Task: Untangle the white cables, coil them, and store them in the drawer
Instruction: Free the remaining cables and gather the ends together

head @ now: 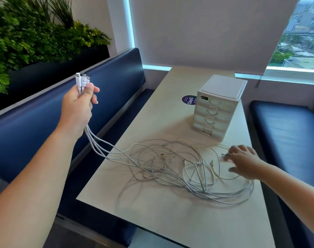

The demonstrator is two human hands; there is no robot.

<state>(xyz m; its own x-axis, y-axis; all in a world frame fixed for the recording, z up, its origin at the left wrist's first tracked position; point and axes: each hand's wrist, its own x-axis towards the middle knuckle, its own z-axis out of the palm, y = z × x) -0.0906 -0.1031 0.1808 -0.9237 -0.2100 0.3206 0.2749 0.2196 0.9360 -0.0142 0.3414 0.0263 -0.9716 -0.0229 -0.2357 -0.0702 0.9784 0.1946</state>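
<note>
Lying in a loose tangle mid-counter, the white cables (179, 169) spread from the near-left edge across to the near right, with many loops overlapping. Several strands rise off the left edge into the left hand (77, 108), which is held up over the blue bench seat (36, 126). Its fingers (94, 97) are curled tight round a bundle, and the plug ends (82, 80) stick out the top. The right hand (242, 161) is low over the right side of the tangle. Its fingers (231, 153) are spread and fairly straight, and one loose plug sits at the fingertips. It's blurred, but no grip is visible.

The drawer unit (218, 108) stands far right on the counter (152, 221), just beyond the tangle, with all its drawers looking closed. A purple sticker (189, 100) lies to its left.

Risks, as I judge them:
- Pulling the left bundle further up or left would probably cinch the crossings into real knots instead of freeing them.
- The whole heap could drag toward the left edge and slide off onto the seat.
- Loops lie close to the drawer unit's base, so a snag could shift or tip it, since it looks light.
- The right hand is not pinning anything firmly, so the free ends may whip through and re-tangle.
- No drawer is open yet, and both hands are busy.
</note>
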